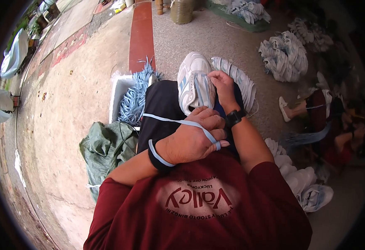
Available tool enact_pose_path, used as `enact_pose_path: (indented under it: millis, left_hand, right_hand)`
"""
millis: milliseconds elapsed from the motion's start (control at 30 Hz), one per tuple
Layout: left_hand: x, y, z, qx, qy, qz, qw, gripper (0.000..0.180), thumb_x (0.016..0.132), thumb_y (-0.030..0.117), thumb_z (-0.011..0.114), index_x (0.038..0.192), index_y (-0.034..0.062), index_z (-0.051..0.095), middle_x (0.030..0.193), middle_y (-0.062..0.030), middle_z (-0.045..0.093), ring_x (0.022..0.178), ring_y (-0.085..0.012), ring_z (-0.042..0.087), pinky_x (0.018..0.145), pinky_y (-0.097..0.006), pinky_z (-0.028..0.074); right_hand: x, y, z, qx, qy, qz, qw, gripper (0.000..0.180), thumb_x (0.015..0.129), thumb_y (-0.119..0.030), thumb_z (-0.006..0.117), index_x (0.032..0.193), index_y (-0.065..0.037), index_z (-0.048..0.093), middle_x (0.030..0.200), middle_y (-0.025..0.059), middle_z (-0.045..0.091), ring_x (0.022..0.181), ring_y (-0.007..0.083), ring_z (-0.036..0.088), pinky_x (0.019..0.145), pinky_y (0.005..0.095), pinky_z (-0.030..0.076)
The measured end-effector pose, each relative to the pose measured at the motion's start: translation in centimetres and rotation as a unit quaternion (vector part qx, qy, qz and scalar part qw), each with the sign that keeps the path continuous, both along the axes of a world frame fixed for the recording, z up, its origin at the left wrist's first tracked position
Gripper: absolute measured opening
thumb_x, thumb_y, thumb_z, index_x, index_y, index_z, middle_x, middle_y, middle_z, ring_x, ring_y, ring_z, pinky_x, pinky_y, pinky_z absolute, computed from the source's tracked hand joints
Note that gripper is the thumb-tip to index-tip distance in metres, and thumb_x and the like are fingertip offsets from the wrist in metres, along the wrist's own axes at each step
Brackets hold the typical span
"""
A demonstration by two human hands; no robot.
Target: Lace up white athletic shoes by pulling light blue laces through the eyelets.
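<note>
- Left hand (190,141) nearest the camera, over the lap: fingers curled tight, pinching a flat pale-blue lace (178,121). The lace runs taut leftward across the black trousers (161,108) and loops back around the fingertips. Dark wristband with a pale stripe on that wrist.
- Right hand (224,85) just beyond, fingers bunched and pressing on the tongue area of the shoe (195,83). Whether it nips the lace end there, cannot tell. Black watch (234,118) on that wrist.
- Shoe lies on the lap, toe pointing away; white upper with pale-blue side stripes, smooth synthetic look, rounded toe.
- Progress, as a judgement: lacing appears under way, not finished. Some lace seems seated in the upper, but a long free length remains in the left hand.
- Beside the right knee: another shoe, ribbed sole (240,81) up, white with blue grooves.
- Left of the lap: white box (117,93) packed with a tangle of blue laces (136,96), limp and stringy; a crumpled green sack (105,148) near it.
- Right: heap of white shoes (303,183) on the ground.
- Farther off: more bundles of shoes (284,56) on speckled concrete; another person's legs at the right edge.
</note>
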State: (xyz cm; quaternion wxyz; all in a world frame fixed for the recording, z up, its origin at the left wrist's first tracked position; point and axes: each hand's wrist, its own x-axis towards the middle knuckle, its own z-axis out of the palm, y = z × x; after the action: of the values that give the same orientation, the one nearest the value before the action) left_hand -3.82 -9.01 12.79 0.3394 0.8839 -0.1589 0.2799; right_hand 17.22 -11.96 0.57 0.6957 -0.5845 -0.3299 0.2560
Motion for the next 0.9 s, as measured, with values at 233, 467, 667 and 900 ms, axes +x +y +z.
enact_pose_path:
  millis: [233, 467, 667, 900]
  left_hand:
    - [-0.2, -0.2, 0.4, -0.011, 0.009, 0.027, 1.0, 0.018, 0.074, 0.018, 0.067, 0.081, 0.0047, 0.058, 0.089, -0.0105, 0.053, 0.085, -0.0304, 0.053, 0.075, -0.04, 0.044]
    - [-0.5, -0.3, -0.3, -0.118, 0.032, -0.139, 0.983, 0.018, 0.076, 0.019, 0.067, 0.078, 0.003, 0.057, 0.085, -0.012, 0.054, 0.083, -0.0306, 0.054, 0.074, -0.04, 0.045]
    - [-4.9, 5.9, -0.6, -0.533, -0.11, -0.116, 0.831, 0.029, 0.085, 0.03, 0.056, 0.067, 0.0088, 0.049, 0.084, -0.009, 0.054, 0.085, -0.0265, 0.052, 0.08, -0.04, 0.042]
    - [-13.0, 15.1, -11.6, -0.788, -0.301, -0.026, 0.536, 0.039, 0.093, 0.031, 0.044, 0.062, 0.0068, 0.044, 0.078, -0.0104, 0.05, 0.082, -0.0254, 0.048, 0.083, -0.039, 0.042]
  right_hand:
    - [-2.9, -2.6, 2.0, -0.026, -0.331, 0.034, 0.943, 0.007, 0.075, -0.001, 0.056, 0.08, 0.003, 0.059, 0.086, 0.0154, 0.06, 0.079, 0.0264, 0.06, 0.07, 0.0305, 0.047]
    - [-5.4, -3.2, 4.6, 0.064, -0.36, 0.13, 0.922, 0.018, 0.066, -0.002, 0.056, 0.084, -0.001, 0.059, 0.099, 0.0165, 0.058, 0.091, 0.0332, 0.057, 0.08, 0.0362, 0.045]
    - [-2.0, -7.4, 3.7, 0.063, 0.041, -0.021, 0.997, 0.014, 0.083, -0.006, 0.054, 0.069, -0.006, 0.053, 0.065, 0.0016, 0.047, 0.062, 0.014, 0.044, 0.063, 0.0239, 0.036]
    - [1.5, -9.6, -0.8, 0.216, 0.297, -0.105, 0.924, 0.028, 0.092, -0.025, 0.048, 0.07, -0.008, 0.047, 0.06, 0.0031, 0.041, 0.056, 0.014, 0.04, 0.053, 0.0268, 0.032]
